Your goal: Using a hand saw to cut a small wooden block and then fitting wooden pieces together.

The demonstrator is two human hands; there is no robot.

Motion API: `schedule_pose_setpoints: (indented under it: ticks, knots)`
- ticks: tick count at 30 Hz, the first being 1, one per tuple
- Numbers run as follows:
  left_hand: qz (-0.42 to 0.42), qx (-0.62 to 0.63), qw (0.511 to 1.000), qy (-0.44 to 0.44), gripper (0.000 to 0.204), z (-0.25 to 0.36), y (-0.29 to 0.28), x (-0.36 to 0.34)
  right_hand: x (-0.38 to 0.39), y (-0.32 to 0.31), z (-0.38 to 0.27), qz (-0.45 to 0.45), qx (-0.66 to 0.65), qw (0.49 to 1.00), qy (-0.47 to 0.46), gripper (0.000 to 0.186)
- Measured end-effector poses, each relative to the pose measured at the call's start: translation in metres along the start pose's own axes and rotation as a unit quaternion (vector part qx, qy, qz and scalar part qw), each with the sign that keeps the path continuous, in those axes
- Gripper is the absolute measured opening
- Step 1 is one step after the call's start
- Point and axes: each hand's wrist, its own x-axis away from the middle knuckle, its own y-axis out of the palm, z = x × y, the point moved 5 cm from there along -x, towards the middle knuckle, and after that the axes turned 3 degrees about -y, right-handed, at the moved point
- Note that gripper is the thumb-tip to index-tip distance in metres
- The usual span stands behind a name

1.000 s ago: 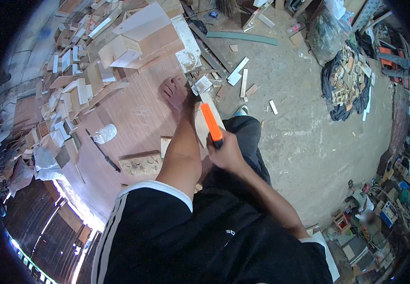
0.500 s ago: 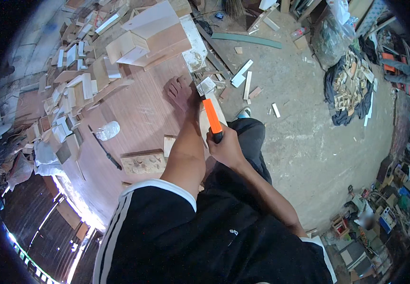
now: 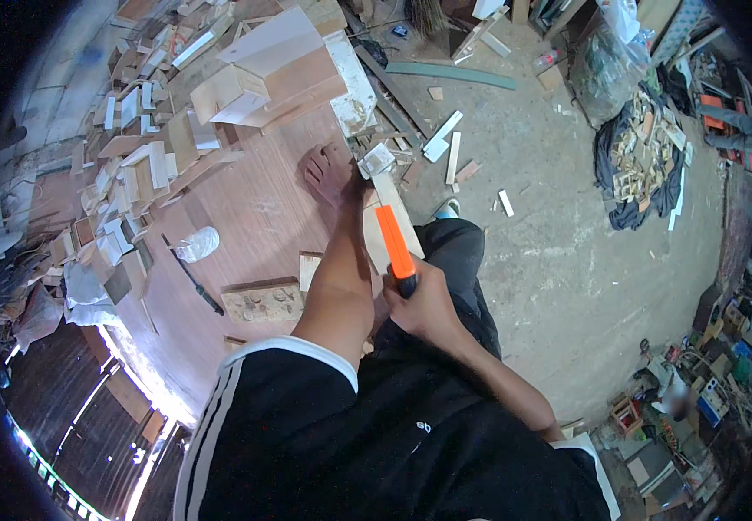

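Reddish wood tops the worktop (image 3: pixel 263 195) under the loosely spread left hand (image 3: pixel 331 174); far right of the right hand (image 3: pixel 428 304), an open black sack (image 3: pixel 605 154) holds wood scraps (image 3: pixel 647 156); the right hand clenches an orange-and-black tool (image 3: pixel 395 241).

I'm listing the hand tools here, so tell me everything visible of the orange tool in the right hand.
The orange tool shows a straight, narrow, bright orange length, plastic by its look, with a black part at its near end. The right hand is closed around that black end, hiding some of it. The orange length points away from the person, leaning slightly left, and overlaps a pale board in view; whether they touch is unclear.
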Motion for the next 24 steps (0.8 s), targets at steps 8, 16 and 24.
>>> schedule_pose_setpoints:
  ticks: [8, 16, 24]
  knots:
    - [-0.023, 0.003, 1.000, 0.016, 0.040, 0.015, -0.001, -0.003, -0.030, 0.001, 0.025, -0.004, 0.021, 0.999, -0.029, 0.008]
    - [-0.037, -0.006, 0.999, 0.006, 0.041, 0.005, -0.007, -0.007, -0.019, -0.002, 0.032, 0.025, 0.037, 0.997, -0.062, 0.007]
    - [-0.051, -0.019, 0.998, -0.010, 0.043, -0.001, -0.008, 0.001, 0.004, -0.002, -0.006, 0.012, 0.013, 0.999, -0.034, 0.009]
